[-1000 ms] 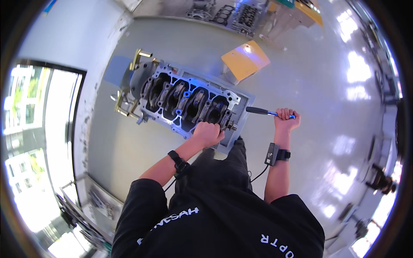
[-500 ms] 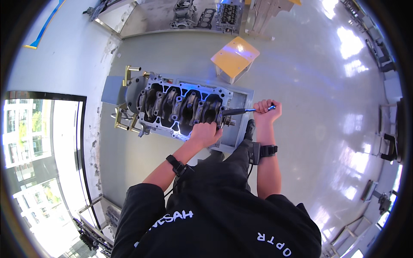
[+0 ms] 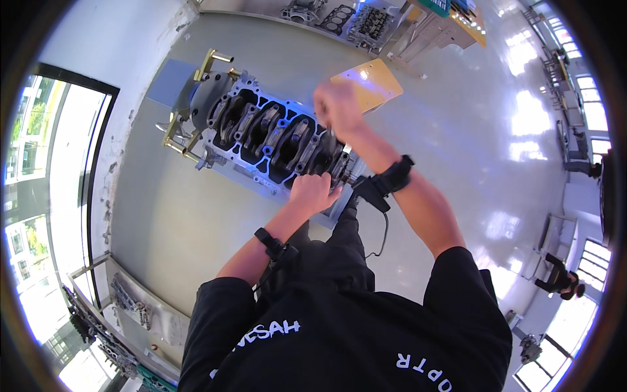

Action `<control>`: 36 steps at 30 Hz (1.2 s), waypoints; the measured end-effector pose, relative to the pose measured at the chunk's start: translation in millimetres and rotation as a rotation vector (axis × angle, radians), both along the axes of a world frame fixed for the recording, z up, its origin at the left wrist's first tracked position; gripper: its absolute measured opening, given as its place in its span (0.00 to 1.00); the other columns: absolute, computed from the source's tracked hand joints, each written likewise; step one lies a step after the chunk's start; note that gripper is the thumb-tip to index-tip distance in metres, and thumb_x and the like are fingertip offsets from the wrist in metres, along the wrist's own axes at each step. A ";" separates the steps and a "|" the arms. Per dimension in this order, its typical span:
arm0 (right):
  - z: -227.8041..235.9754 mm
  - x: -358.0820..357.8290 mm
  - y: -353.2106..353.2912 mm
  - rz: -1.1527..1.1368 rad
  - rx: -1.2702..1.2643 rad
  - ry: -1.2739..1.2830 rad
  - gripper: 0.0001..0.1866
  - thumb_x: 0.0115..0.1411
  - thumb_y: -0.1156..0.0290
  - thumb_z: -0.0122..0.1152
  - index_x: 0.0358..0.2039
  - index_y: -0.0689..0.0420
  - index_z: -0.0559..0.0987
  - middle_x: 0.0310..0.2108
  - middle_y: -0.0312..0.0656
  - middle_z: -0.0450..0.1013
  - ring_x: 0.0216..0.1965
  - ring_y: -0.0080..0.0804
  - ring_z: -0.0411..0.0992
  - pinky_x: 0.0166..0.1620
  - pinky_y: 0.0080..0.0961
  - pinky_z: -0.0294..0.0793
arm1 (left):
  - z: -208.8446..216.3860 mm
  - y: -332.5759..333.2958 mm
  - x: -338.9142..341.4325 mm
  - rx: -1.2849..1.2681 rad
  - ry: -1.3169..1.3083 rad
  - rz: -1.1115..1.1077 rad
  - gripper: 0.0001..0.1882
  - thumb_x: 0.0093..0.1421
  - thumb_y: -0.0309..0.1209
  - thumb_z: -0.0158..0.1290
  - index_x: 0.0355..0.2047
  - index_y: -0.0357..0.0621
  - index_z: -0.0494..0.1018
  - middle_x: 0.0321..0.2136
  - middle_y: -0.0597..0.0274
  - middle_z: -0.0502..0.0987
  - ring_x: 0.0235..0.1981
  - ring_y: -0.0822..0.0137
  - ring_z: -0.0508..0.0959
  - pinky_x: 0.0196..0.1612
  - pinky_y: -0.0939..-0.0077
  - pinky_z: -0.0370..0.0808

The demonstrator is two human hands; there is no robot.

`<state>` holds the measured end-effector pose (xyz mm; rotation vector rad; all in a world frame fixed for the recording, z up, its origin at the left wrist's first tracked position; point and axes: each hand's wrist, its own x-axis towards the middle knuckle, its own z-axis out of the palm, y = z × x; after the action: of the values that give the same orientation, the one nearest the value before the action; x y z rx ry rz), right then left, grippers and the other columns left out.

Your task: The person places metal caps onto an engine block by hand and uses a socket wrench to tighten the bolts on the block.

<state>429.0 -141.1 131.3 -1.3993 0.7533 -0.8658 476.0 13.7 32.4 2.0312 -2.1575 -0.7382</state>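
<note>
An engine block (image 3: 261, 171) lies with its open crankcase upward, showing the crankshaft (image 3: 292, 145) and its bearing caps. My left hand (image 3: 312, 193) is curled over the block's near edge, close to its right end, thumb pointing right. Above the far right edge, my right hand (image 3: 338, 110) is closed and smeared by motion. A long-handled wrench was plain in it a moment earlier; now fist and blur hide nearly all of it. The wrench's head is not clear at the block's right end.
A metal stand with brass-coloured arms (image 3: 212, 64) carries the block at its left end. Beyond my right hand is a yellow-topped stool (image 3: 375, 81). Engine parts, including a cylinder head (image 3: 371, 26), lie on the far bench. A metal-framed rack (image 3: 147, 287) stands at the lower left.
My right hand has swung from the right of the block up and left, over its far edge. The left hand stays on the near edge. The whole view has turned somewhat.
</note>
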 end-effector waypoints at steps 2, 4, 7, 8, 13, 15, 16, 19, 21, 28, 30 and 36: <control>-18.0 4.1 7.7 0.009 0.183 0.029 0.16 0.51 0.69 0.49 0.08 0.57 0.65 0.07 0.36 0.57 0.07 0.22 0.53 0.13 0.23 0.48 | -1.8 0.1 -0.6 -0.034 0.030 -0.008 0.22 0.55 0.51 0.48 0.25 0.41 0.70 0.17 0.52 0.75 0.20 0.51 0.77 0.25 0.59 0.72; -23.4 6.7 1.9 0.017 0.364 0.055 0.16 0.50 0.70 0.49 0.07 0.58 0.65 0.06 0.36 0.58 0.07 0.23 0.54 0.12 0.23 0.47 | 1.5 0.6 -4.8 -0.024 0.018 -0.004 0.22 0.55 0.51 0.48 0.26 0.41 0.70 0.17 0.52 0.76 0.21 0.52 0.77 0.25 0.60 0.72; 4.7 19.5 -11.8 0.067 0.126 0.032 0.16 0.51 0.69 0.49 0.09 0.57 0.64 0.07 0.36 0.56 0.07 0.22 0.51 0.13 0.23 0.48 | -3.7 6.1 -0.7 -0.013 0.009 -0.012 0.22 0.56 0.51 0.48 0.28 0.41 0.70 0.18 0.53 0.76 0.22 0.54 0.78 0.26 0.61 0.73; 20.6 22.0 -15.3 0.080 0.125 0.036 0.16 0.51 0.69 0.49 0.09 0.57 0.64 0.07 0.36 0.56 0.07 0.22 0.51 0.13 0.23 0.48 | -6.0 6.2 0.7 -0.022 0.015 -0.028 0.22 0.56 0.51 0.47 0.29 0.41 0.70 0.18 0.53 0.76 0.22 0.54 0.78 0.27 0.61 0.73; 38.3 -30.3 -37.4 -0.237 0.392 -0.356 0.18 0.53 0.63 0.49 0.10 0.53 0.58 0.06 0.32 0.48 0.08 0.22 0.46 0.15 0.24 0.45 | -12.9 5.3 3.8 -0.014 0.038 -0.041 0.21 0.58 0.49 0.46 0.29 0.41 0.70 0.19 0.53 0.76 0.23 0.53 0.78 0.28 0.61 0.73; 26.9 -87.5 -46.3 -0.536 0.489 -0.545 0.17 0.51 0.62 0.48 0.11 0.51 0.58 0.07 0.31 0.47 0.09 0.22 0.42 0.16 0.24 0.41 | -11.1 2.5 4.7 -0.019 0.040 -0.056 0.21 0.58 0.49 0.46 0.29 0.40 0.70 0.19 0.53 0.76 0.23 0.53 0.78 0.28 0.61 0.73; 28.9 -119.8 -40.9 -0.556 0.471 -0.570 0.15 0.49 0.63 0.49 0.11 0.51 0.58 0.07 0.31 0.47 0.09 0.22 0.41 0.16 0.23 0.41 | -9.0 2.7 5.4 -0.008 0.042 -0.054 0.21 0.59 0.49 0.45 0.29 0.40 0.70 0.19 0.53 0.76 0.23 0.53 0.78 0.28 0.61 0.74; 0.3 -213.2 -20.8 -0.891 0.506 -0.786 0.13 0.47 0.64 0.48 0.11 0.51 0.58 0.07 0.30 0.45 0.08 0.20 0.41 0.16 0.21 0.41 | -8.5 3.5 8.0 -0.005 0.044 -0.063 0.21 0.59 0.49 0.45 0.29 0.40 0.70 0.19 0.52 0.76 0.24 0.53 0.78 0.28 0.61 0.74; -30.0 -264.6 -1.3 -0.949 0.443 -0.831 0.13 0.46 0.64 0.48 0.11 0.50 0.58 0.07 0.30 0.45 0.08 0.20 0.42 0.16 0.20 0.41 | -7.5 3.1 7.5 -0.014 0.046 -0.080 0.21 0.59 0.49 0.45 0.29 0.40 0.70 0.19 0.52 0.76 0.24 0.52 0.78 0.28 0.60 0.74; -75.8 -164.4 20.3 -0.894 0.672 -0.789 0.14 0.47 0.65 0.47 0.11 0.52 0.58 0.06 0.31 0.47 0.09 0.22 0.43 0.16 0.22 0.43 | -5.8 2.6 4.2 -0.043 0.067 -0.048 0.21 0.59 0.48 0.46 0.27 0.40 0.70 0.18 0.52 0.76 0.21 0.52 0.78 0.26 0.60 0.73; -65.9 -155.5 11.7 -0.838 0.646 -0.734 0.13 0.48 0.64 0.46 0.11 0.52 0.58 0.07 0.32 0.48 0.10 0.23 0.43 0.17 0.23 0.42 | -4.7 5.0 3.7 -0.027 0.061 -0.019 0.20 0.59 0.48 0.46 0.27 0.41 0.70 0.17 0.52 0.75 0.21 0.52 0.78 0.25 0.60 0.73; 29.6 -96.8 -24.1 -0.465 0.474 -0.698 0.14 0.48 0.63 0.46 0.12 0.53 0.58 0.09 0.33 0.47 0.12 0.23 0.44 0.19 0.24 0.45 | -9.6 6.6 2.0 -0.086 0.041 0.008 0.19 0.59 0.46 0.46 0.27 0.41 0.69 0.16 0.53 0.75 0.21 0.52 0.77 0.24 0.60 0.73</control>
<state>332.1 -165.2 160.9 -0.4407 0.6750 -1.3328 478.0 20.3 22.8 1.9638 -2.1198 -0.6682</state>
